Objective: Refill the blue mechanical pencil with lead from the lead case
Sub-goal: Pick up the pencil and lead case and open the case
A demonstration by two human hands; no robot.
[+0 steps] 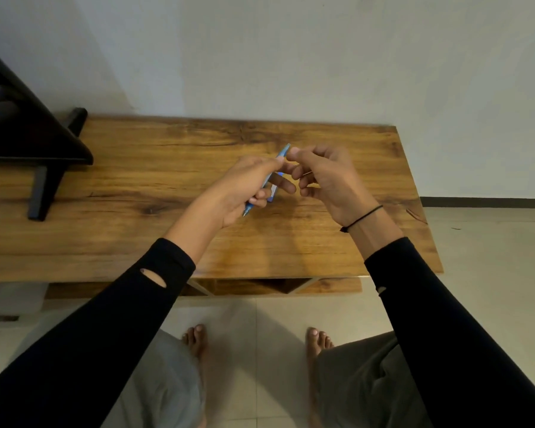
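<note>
The left hand [244,186] has its grip closed around the blue mechanical pencil [280,157], fingers curled over the barrel so that most of it is hidden. The pencil slants from its tip [246,213], which pokes out below the palm toward 7 o'clock, up to its rear end [287,147] toward 1 o'clock, clear of the desk [136,186] and held above its middle. A small pale blue piece [272,193] shows between the left fingers just beside the barrel; it may be the lead case, though too little of it is visible to be sure. The right hand [328,177] sits at 3 o'clock of the left hand, almost touching it, with thumb and forefinger pinched together right at the pencil's rear end and the other fingers curled loosely; whether that grip has anything between the fingertips cannot be told, as anything there is too fine to see. A thin black band [363,216] circles the right wrist, and black sleeves [112,319] cover both forearms. The desk is brown wood with dark grain, set against a pale wall [291,57]. At 9 o'clock on the desk stands a dark angled stand [44,180]. Below the desk's near edge are pale floor tiles [254,350] and the person's bare feet [195,339].
</note>
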